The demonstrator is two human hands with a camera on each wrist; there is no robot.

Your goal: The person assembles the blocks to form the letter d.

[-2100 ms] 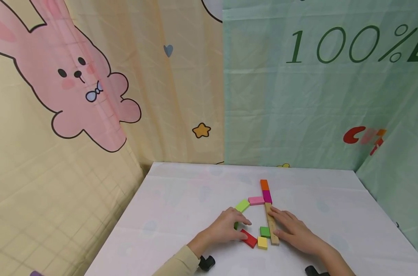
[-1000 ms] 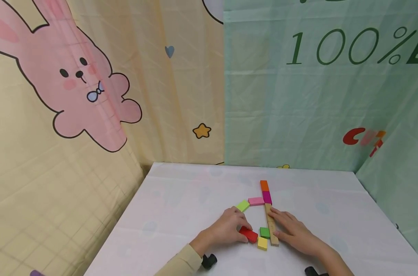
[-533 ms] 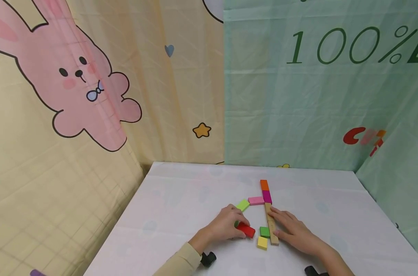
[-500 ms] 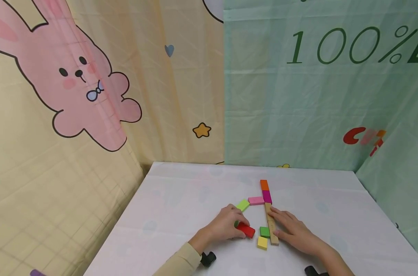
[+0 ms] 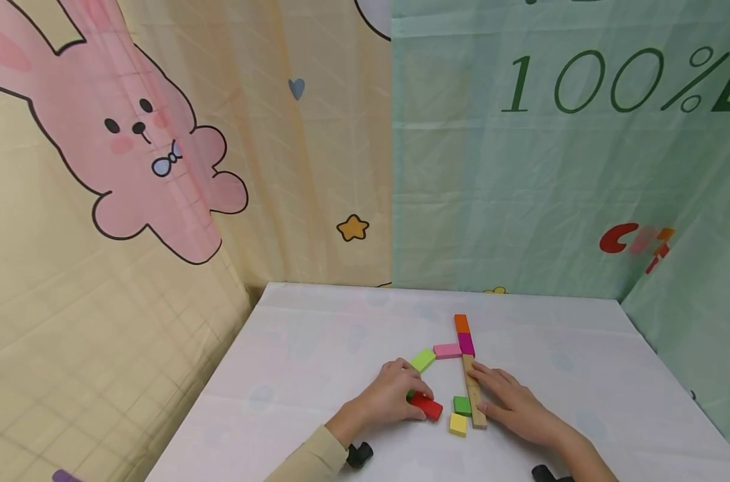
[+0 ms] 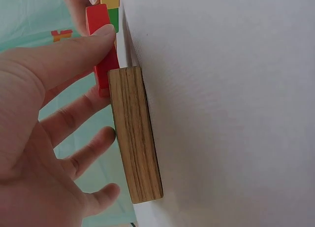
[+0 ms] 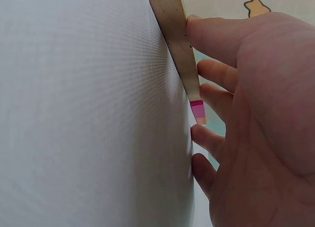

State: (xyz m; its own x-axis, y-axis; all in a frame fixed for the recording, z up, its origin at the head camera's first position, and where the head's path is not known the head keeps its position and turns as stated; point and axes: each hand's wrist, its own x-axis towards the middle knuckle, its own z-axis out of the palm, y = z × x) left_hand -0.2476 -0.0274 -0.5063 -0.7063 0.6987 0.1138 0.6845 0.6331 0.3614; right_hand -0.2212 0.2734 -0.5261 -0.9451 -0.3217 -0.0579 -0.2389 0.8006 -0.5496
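My left hand (image 5: 392, 393) pinches a red block (image 5: 426, 406) between thumb and fingers; the left wrist view shows the thumb across its face. Close by, a brown wood-grained block (image 6: 132, 136) lies on the table, hidden by the hand in the head view. Under the left fingers a bit of dark green (image 5: 410, 395) shows. With its fingers extended, my right hand (image 5: 518, 406) rests against a long plain wooden strip (image 5: 475, 391). Left of the strip's near end are a green block (image 5: 462, 406) and a yellow block (image 5: 458, 425), apart from the red one.
Beyond the strip, a magenta block (image 5: 466, 344) and an orange block (image 5: 461, 323) continue its line. A pink block (image 5: 447, 351) and a lime block (image 5: 423, 360) curve off leftward. The white table (image 5: 317, 335) ends at fabric curtains (image 5: 509, 201) behind.
From touching the red block near the yellow one, my left hand has come to pinch it and shift it left, opening a gap. My right hand has stayed in place.
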